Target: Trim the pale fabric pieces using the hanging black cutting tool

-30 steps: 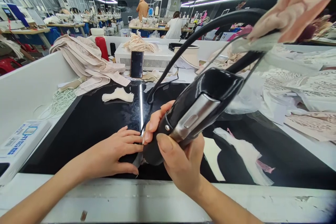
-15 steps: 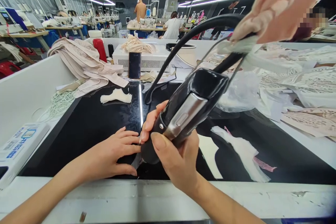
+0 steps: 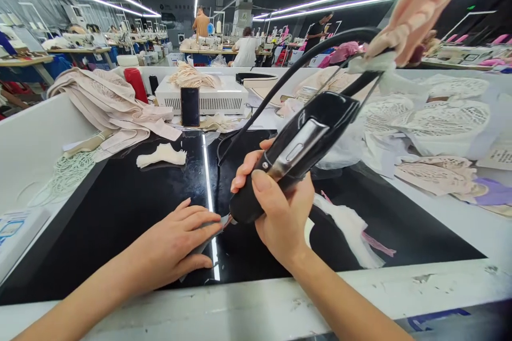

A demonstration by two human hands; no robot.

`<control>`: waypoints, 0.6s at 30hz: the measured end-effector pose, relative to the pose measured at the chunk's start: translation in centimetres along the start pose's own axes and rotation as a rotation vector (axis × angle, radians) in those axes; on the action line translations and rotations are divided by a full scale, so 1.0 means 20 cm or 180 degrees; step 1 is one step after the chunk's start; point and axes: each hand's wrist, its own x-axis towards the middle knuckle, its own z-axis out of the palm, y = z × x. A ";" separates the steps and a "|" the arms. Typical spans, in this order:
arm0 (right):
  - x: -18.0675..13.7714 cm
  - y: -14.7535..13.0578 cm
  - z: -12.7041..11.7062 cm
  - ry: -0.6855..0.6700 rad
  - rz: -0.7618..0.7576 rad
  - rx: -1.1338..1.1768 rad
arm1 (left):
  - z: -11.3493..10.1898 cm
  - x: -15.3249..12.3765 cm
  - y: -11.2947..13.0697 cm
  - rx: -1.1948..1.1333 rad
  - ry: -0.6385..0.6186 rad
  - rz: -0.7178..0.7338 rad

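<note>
My right hand is wrapped round a black handheld tool with a silver panel, its tip pointing down at the glossy black table top. A thick black cable runs from the tool's rear up to the right. My left hand lies flat with fingers spread, pressing a thin dark piece of fabric onto the table just left of the tool's tip. A white fabric piece with a pink strip lies just right of my right hand.
A cream fabric scrap lies further back on the black surface. Behind it stand a white box unit, a phone and a red bottle. Beige garments pile at left, lace pieces at right. People work in the background.
The view has shifted, so the things behind sit further left. My right hand and the tool moved slightly right and away; the left hand still holds the dark fabric down.
</note>
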 end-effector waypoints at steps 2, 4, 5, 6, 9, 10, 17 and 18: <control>0.00 0.00 0.01 0.0005 0.0007 0.0000 | 0.02 0.01 0.00 0.0020 -0.0022 -0.0006; 0.00 0.00 0.02 -0.0002 0.0023 -0.0007 | 0.03 0.01 -0.01 0.0045 -0.0040 -0.0030; 0.00 0.00 0.02 -0.0012 0.0026 -0.0006 | 0.03 0.01 -0.01 0.0060 -0.0053 -0.0036; 0.00 0.00 0.02 -0.0021 0.0021 0.0000 | 0.03 0.00 -0.01 0.0074 -0.0066 -0.0042; 0.00 0.02 0.01 -0.0043 0.0006 0.0046 | 0.03 0.00 -0.02 0.0094 -0.0112 -0.0052; 0.00 0.02 0.01 -0.0048 0.0004 0.0052 | 0.03 0.00 -0.02 0.0093 -0.0130 -0.0052; -0.02 0.03 0.00 -0.0098 -0.0018 -0.0149 | 0.03 0.00 -0.02 0.0046 -0.0132 -0.0081; -0.01 0.03 0.00 -0.0113 -0.0029 -0.0149 | 0.03 0.00 -0.02 0.0039 -0.0144 -0.0086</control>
